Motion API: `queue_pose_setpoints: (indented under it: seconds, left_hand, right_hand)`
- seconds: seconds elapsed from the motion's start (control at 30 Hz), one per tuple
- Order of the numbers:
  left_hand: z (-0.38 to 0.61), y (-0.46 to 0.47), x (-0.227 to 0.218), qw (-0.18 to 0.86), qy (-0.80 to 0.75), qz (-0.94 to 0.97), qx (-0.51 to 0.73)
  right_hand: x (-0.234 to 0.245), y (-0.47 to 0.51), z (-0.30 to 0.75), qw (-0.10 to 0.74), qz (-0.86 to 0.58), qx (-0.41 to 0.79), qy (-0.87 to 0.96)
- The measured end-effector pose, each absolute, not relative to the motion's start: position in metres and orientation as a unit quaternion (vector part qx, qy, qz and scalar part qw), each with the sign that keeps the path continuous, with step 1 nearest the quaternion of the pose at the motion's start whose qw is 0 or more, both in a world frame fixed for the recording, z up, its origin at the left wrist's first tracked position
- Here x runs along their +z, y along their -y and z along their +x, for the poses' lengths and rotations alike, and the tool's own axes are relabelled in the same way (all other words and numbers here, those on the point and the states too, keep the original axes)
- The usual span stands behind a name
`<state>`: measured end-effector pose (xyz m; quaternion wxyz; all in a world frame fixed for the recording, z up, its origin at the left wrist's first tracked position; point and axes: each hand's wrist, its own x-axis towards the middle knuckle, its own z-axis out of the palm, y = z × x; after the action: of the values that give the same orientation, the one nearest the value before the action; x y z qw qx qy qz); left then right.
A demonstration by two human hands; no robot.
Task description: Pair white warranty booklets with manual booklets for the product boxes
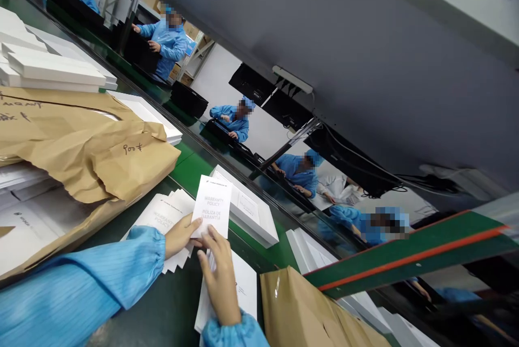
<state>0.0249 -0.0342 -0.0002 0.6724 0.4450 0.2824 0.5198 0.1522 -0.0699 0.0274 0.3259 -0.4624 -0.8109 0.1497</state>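
My left hand (180, 236) is closed on a white warranty leaflet (213, 201), its thumb on the lower left edge. The leaflet's print reads "Warranty Policy" in two languages. At its lower end, the fingertips of my right hand (221, 271) rest on or just over the paper, the thumb and fingers apart. Left of it, a fanned stack of the same leaflets (160, 214) lies partly under my left wrist. Below my right hand lies a pile of white printed papers (245, 282), partly covered by the hand.
A torn brown paper package (138, 160) with white papers inside lies at left, white boxes (57, 68) behind it. An open white box (247, 206) sits on the green belt. Another brown package (308, 309) stands at right below a green slanted bar (405, 255). Several co-workers sit across the line.
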Motion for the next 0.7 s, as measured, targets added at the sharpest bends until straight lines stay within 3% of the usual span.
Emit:
queue_pose_setpoints:
  seconds: [0.13, 0.33, 0.5, 0.7]
  left_hand:
    - [0.021, 0.030, 0.000, 0.686, -0.302, 0.410, 0.520]
    - [0.022, 0.028, -0.004, 0.691, -0.292, 0.407, 0.521]
    - [0.022, 0.028, -0.006, 0.685, -0.295, 0.419, 0.518]
    - [0.022, 0.027, -0.006, 0.678, -0.303, 0.426, 0.516]
  right_hand:
    - [0.045, 0.052, 0.207, 0.276, -0.561, 0.161, 0.763]
    - [0.030, 0.036, 0.257, 0.178, -0.677, 0.138, 0.701]
    - [0.029, 0.035, 0.249, 0.244, -0.649, 0.128, 0.709]
    - [0.038, 0.036, 0.247, 0.390, -0.604, 0.172, 0.673]
